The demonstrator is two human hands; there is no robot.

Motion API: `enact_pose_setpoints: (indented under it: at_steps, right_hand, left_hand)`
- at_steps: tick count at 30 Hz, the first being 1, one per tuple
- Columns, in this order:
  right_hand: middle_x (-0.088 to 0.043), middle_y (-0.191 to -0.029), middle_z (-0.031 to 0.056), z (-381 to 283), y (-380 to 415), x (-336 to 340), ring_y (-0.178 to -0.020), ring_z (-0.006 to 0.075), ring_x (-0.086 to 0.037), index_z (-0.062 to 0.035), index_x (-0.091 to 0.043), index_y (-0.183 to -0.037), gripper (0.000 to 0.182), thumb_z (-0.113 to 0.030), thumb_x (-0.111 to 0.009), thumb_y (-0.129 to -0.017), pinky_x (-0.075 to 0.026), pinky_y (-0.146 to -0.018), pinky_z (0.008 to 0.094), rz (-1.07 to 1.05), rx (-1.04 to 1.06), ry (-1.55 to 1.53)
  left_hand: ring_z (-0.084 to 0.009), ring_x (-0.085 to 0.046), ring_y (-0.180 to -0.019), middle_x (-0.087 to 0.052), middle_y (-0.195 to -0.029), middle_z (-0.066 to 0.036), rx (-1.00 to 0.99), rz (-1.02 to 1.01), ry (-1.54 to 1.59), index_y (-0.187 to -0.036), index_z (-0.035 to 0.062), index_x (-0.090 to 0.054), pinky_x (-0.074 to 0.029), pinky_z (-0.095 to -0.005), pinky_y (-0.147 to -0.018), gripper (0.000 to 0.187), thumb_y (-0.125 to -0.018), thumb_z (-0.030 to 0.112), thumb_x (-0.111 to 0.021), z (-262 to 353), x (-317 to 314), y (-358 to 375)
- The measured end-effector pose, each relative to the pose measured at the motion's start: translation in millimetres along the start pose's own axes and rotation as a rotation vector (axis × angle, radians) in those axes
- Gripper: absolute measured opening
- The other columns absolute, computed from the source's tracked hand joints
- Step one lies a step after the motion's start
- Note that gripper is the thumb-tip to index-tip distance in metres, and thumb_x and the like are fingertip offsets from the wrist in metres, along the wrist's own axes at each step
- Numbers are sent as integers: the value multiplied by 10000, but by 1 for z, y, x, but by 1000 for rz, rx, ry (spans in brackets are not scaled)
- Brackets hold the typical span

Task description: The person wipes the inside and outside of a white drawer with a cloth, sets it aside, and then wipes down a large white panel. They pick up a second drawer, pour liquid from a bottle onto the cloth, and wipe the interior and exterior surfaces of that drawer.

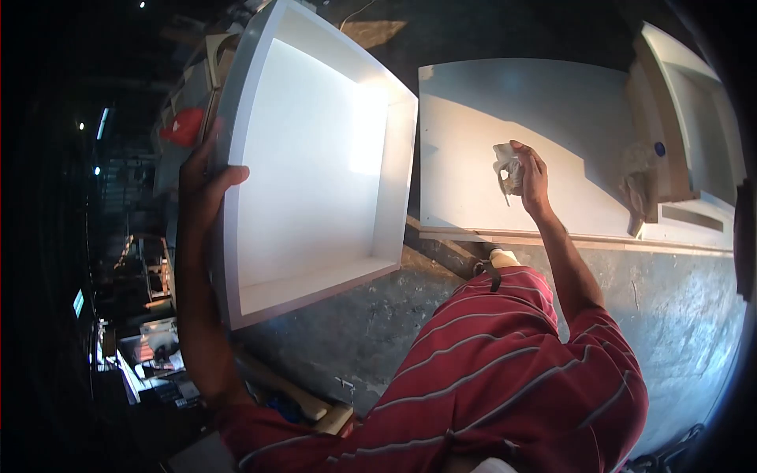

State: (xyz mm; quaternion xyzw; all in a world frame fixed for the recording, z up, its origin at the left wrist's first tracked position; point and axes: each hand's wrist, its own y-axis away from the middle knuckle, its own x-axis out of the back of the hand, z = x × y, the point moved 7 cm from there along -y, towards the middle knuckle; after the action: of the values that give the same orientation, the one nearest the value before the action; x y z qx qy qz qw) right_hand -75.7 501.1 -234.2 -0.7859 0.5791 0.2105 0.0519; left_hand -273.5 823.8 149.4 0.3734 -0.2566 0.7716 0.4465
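Observation:
A large white open box or drawer (315,165) stands tilted on the left side of the view. My left hand (206,180) grips its outer left edge, with the thumb over the rim and the fingers mostly behind it. My right hand (532,175) is closed around a crumpled, pale cloth (510,169), some of which hangs loose from the fingers. Beneath the right hand lies a white panel (457,185), partly in sunlight and partly in shadow.
At the right, another white box-shaped piece (702,126) stands on the panel beside a clear bag (637,162). Behind the drawer shows a red object (183,126). Wooden pieces (296,390) lie low at the left, near the grey floor (331,347).

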Motion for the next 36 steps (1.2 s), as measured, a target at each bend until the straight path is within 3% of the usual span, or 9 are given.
enact_pose_setpoints:
  at_steps: [7,14,16,19,22,25,28,32,36]
  right_hand:
    - [-515,-1102,96,-46,30,29,-908,124,-520,14,-414,-1275,586,56,-439,-691,-436,-768,223,-67,0,-12]
    - [-581,-1070,113,-58,-15,-14,-989,144,-566,16,-420,-1271,438,43,-459,-835,-464,-858,265,-109,125,121]
    - [-636,-961,143,-74,-32,-29,-847,200,-639,-8,-489,-1193,377,-3,-518,-817,-508,-766,295,-71,330,247]
    - [-637,-818,166,-92,-45,-74,-723,279,-643,-17,-489,-1129,351,-27,-540,-781,-497,-672,356,-331,370,394]
    - [-610,-753,198,-100,-25,-120,-705,325,-622,-22,-478,-1136,405,-88,-528,-740,-479,-668,402,-880,172,712]
    - [-611,-729,201,-70,-33,-131,-713,331,-618,-13,-517,-1088,379,-81,-523,-715,-478,-685,413,-979,366,764]
    - [-607,-913,222,-3,-72,-111,-840,322,-608,-1,-557,-1029,338,-87,-551,-703,-474,-737,402,-899,143,803]
    - [-398,-1287,186,78,-99,-68,-1178,321,-443,-56,-575,-1083,340,-186,-570,-769,-394,-952,417,-735,356,1102]
    - [-457,-1191,161,63,-94,-39,-1198,311,-413,-86,-542,-1158,378,-236,-552,-811,-271,-1052,493,-292,729,1563]
  left_hand:
    - [-220,-550,-1063,-542,-1217,-192,-57,-61,77,-1348,-28,-383,-411,-291,-906,821,-622,202,-690,60,-85,-68]
    - [-229,-497,-1171,-480,-1304,-211,-42,-15,107,-1336,-41,-390,-392,-300,-953,858,-595,247,-715,86,-166,-127]
    - [-218,-511,-1145,-495,-1284,-218,0,-66,143,-1334,-46,-389,-401,-296,-935,861,-595,254,-713,88,-183,-136]
    - [-195,-566,-1011,-572,-1172,-187,-18,-52,189,-1338,-48,-381,-439,-278,-863,852,-600,222,-711,97,-199,-144]
    - [-192,-528,-1078,-502,-1269,-184,38,-83,149,-1359,-53,-344,-407,-265,-906,850,-634,216,-699,101,-208,-142]
    - [-194,-528,-1081,-502,-1269,-189,58,-103,163,-1366,-40,-340,-403,-270,-914,837,-647,212,-687,89,-209,-146]
    - [-198,-529,-1084,-507,-1266,-189,70,-88,163,-1370,-35,-335,-403,-273,-916,828,-659,212,-678,80,-204,-143]
    - [-198,-540,-1073,-557,-1196,-203,20,-12,177,-1341,-47,-372,-412,-276,-908,834,-625,215,-708,57,-199,-153]
    - [-234,-521,-1123,-534,-1224,-223,32,-6,190,-1338,-74,-351,-395,-286,-953,848,-632,230,-709,73,-201,-143]
